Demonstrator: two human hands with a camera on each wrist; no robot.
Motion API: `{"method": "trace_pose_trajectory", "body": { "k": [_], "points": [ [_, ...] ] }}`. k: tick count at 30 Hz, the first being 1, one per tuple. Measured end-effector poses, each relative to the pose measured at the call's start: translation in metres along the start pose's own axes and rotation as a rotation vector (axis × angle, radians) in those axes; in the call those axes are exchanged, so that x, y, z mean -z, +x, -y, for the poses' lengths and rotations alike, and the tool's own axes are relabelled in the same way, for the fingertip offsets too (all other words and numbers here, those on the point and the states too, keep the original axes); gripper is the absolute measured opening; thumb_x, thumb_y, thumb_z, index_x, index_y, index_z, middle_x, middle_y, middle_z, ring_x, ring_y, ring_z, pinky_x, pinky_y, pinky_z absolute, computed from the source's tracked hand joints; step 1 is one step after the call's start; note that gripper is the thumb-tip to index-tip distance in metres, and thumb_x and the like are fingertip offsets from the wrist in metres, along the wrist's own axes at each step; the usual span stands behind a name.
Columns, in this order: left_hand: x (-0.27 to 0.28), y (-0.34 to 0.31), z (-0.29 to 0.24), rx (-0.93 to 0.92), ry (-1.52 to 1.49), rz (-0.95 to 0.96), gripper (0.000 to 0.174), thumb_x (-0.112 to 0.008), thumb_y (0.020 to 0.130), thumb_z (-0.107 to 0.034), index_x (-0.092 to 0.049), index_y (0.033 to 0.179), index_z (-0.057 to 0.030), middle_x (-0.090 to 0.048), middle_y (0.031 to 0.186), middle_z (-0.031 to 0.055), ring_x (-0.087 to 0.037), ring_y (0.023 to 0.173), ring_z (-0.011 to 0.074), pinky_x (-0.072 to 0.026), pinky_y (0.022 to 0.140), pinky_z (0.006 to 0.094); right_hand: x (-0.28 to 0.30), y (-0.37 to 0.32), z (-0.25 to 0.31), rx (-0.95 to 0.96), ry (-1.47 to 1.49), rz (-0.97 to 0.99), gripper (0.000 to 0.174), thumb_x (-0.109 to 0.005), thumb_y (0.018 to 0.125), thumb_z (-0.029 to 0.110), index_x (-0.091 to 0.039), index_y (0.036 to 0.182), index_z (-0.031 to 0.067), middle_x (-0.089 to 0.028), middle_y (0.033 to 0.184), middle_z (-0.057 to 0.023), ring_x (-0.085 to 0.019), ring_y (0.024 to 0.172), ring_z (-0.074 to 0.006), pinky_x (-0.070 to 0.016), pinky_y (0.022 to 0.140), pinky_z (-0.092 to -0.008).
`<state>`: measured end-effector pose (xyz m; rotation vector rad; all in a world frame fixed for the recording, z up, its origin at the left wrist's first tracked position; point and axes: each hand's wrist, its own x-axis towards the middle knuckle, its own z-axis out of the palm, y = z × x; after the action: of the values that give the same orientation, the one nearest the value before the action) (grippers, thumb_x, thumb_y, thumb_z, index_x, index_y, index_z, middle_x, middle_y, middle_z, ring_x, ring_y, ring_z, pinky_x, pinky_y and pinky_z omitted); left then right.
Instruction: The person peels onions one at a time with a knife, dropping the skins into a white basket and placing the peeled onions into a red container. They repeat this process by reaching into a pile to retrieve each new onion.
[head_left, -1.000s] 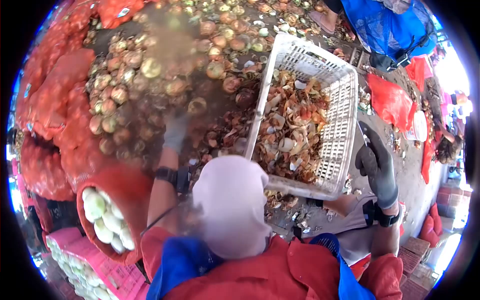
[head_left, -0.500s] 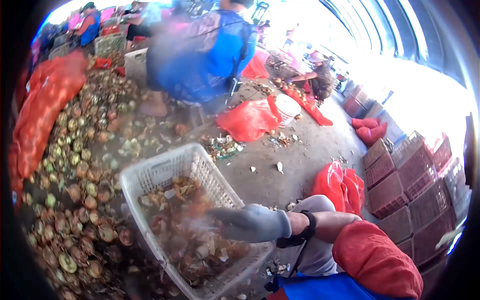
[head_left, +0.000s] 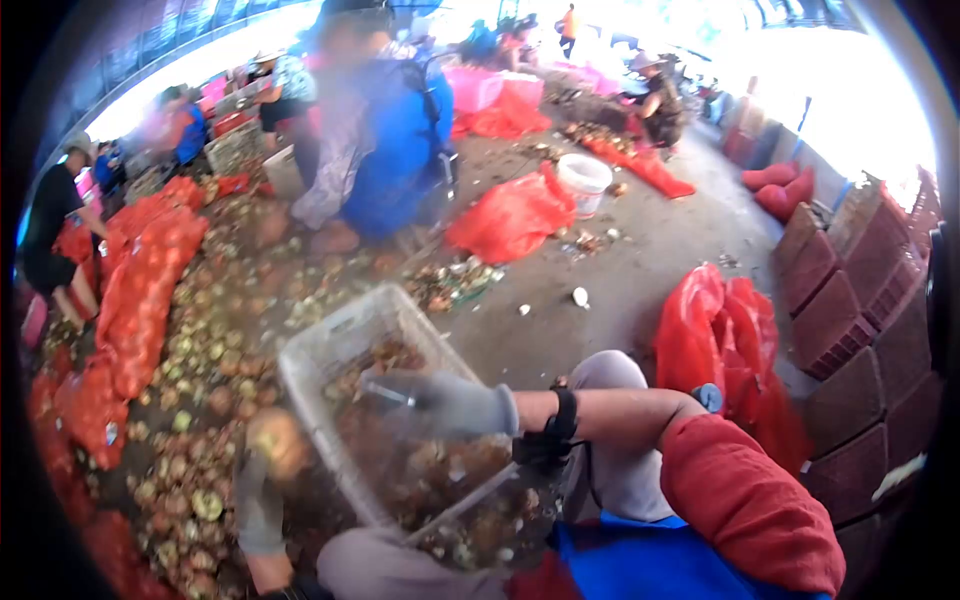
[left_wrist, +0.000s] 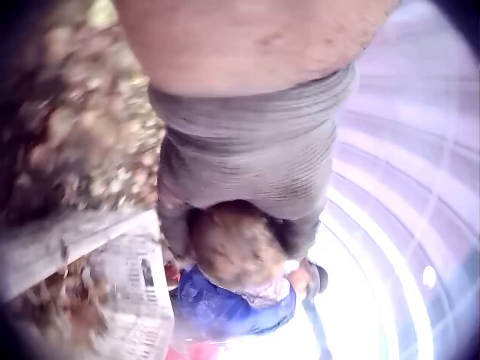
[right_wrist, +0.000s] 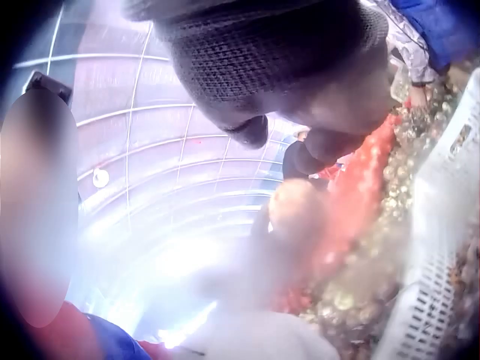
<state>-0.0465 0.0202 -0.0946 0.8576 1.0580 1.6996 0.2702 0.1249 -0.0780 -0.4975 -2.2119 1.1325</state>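
Observation:
My gloved left hand (head_left: 262, 510) holds an onion (head_left: 278, 443) just left of the white crate (head_left: 322, 425). In the left wrist view the fingers of that hand (left_wrist: 247, 154) curl round the brownish onion (left_wrist: 238, 246). Over the crate, which contains loose peelings (head_left: 425, 475), is my gloved right hand (head_left: 440, 403), gripping a thin shiny tool (head_left: 393, 394), blurred. The right wrist view has the right hand (right_wrist: 277, 82) with curled fingers; its tool is hidden there, and the onion (right_wrist: 294, 202) appears blurred below.
Onions (head_left: 195, 480) cover the floor at left beside filled red net bags (head_left: 145, 310). A person in blue (head_left: 395, 150) is beyond the crate. Red netting (head_left: 700, 325) and stacked crates (head_left: 835, 325) stand at right; a white bucket (head_left: 584, 180) is farther back.
The left hand, among the onions a second ago and then out of view, now holds an onion. The right hand has come over the crate from its right side. The head view has tilted up.

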Motion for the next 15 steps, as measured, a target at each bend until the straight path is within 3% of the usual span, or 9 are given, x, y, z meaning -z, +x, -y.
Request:
{"method": "trace_pose_trajectory", "body": {
  "k": [1,3,5,7,9,11,13,14,15],
  "points": [
    [-0.034,-0.006,-0.022,-0.014,0.005,0.105,0.068,-0.073,0.088,-0.029,-0.047,0.145,-0.0026,-0.059,0.135,0.0138,-0.066,0.114,0.0305,-0.0554,0.096,0.0443,0.008,0.006,0.021,-0.149,0.325,0.028,0.057,-0.059,0.105,0.033,-0.042,0.153,0.0065,-0.068,0.117,-0.0057,-0.069,0.084,-0.0162,-0.0558,0.074,-0.0304],
    [-0.097,-0.017,-0.05,-0.012,0.107,0.303,0.068,-0.073,0.087,-0.029,-0.049,0.143,0.0013,-0.06,0.133,0.0141,-0.064,0.117,0.0268,-0.0545,0.098,0.0401,0.017,0.006,0.071,-0.455,0.567,0.024,0.054,-0.063,0.102,0.041,-0.052,0.142,0.0063,-0.067,0.098,-0.0034,-0.065,0.075,-0.0093,-0.0542,0.06,-0.0266],
    [-0.146,-0.018,-0.062,-0.04,0.228,0.539,0.067,-0.073,0.087,-0.03,-0.05,0.14,0.0044,-0.062,0.131,0.0144,-0.063,0.119,0.0229,-0.0537,0.1,0.0369,0.017,0.002,0.074,-0.549,0.709,0.019,0.049,-0.061,0.103,0.04,-0.054,0.141,0.0106,-0.071,0.095,-0.0049,-0.065,0.061,-0.0095,-0.0481,0.043,-0.0226],
    [-0.168,-0.016,-0.048,-0.069,0.18,0.418,0.068,-0.074,0.086,-0.033,-0.052,0.139,0.0055,-0.063,0.129,0.013,-0.062,0.118,0.0194,-0.0532,0.099,0.0352,0.025,-0.007,0.067,-0.46,0.929,-0.184,0.048,-0.065,0.102,0.035,-0.054,0.139,0.0065,-0.073,0.095,-0.0056,-0.065,0.056,-0.0107,-0.047,0.04,-0.0239],
    [-0.184,-0.026,-0.051,-0.143,0.296,0.32,0.074,-0.074,0.089,-0.033,-0.045,0.145,0.0047,-0.058,0.138,0.012,-0.06,0.12,0.0185,-0.0523,0.099,0.0352,0.049,-0.013,0.068,-0.388,0.629,-0.251,0.05,-0.073,0.097,0.022,-0.053,0.138,0.0019,-0.073,0.103,-0.0057,-0.069,0.071,-0.0107,-0.0553,0.055,-0.0237],
    [-0.178,-0.032,-0.029,0.067,0.092,0.361,0.074,-0.067,0.098,-0.044,-0.041,0.151,-0.0012,-0.053,0.145,0.0113,-0.055,0.13,0.0225,-0.0438,0.112,0.0384,0.063,-0.019,0.07,-0.148,0.544,-0.222,0.057,-0.074,0.094,0.015,-0.049,0.144,0.0011,-0.07,0.112,-0.0035,-0.067,0.089,-0.008,-0.0553,0.073,-0.0221],
    [-0.177,-0.048,-0.019,0.242,-0.094,0.468,0.078,-0.058,0.099,-0.058,-0.039,0.154,-0.0073,-0.049,0.15,0.0077,-0.052,0.134,0.0228,-0.0446,0.111,0.0399,0.071,-0.024,0.058,-0.083,0.503,-0.085,0.072,-0.079,0.089,0.012,-0.044,0.152,0.0028,-0.059,0.137,-0.0073,-0.06,0.119,-0.0142,-0.0508,0.1,-0.0296],
    [-0.177,-0.052,-0.019,0.256,-0.083,0.509,0.078,-0.05,0.099,-0.064,-0.036,0.157,-0.0133,-0.048,0.153,0.0066,-0.049,0.137,0.0228,-0.0446,0.11,0.0413,0.077,-0.027,0.058,-0.039,0.189,-0.018,0.079,-0.081,0.088,0.017,-0.04,0.154,0.0045,-0.058,0.141,-0.0109,-0.056,0.126,-0.0162,-0.0455,0.107,-0.0324],
    [-0.17,-0.053,-0.008,0.278,-0.179,0.478,0.08,-0.055,0.097,-0.064,-0.036,0.157,-0.0141,-0.044,0.156,0.0071,-0.046,0.14,0.0225,-0.041,0.114,0.0445,0.082,-0.027,0.066,0.008,-0.129,0.049,0.087,-0.084,0.086,0.022,-0.037,0.157,0.0062,-0.057,0.144,-0.0144,-0.052,0.134,-0.0181,-0.0401,0.114,-0.0351]
  ]
}}
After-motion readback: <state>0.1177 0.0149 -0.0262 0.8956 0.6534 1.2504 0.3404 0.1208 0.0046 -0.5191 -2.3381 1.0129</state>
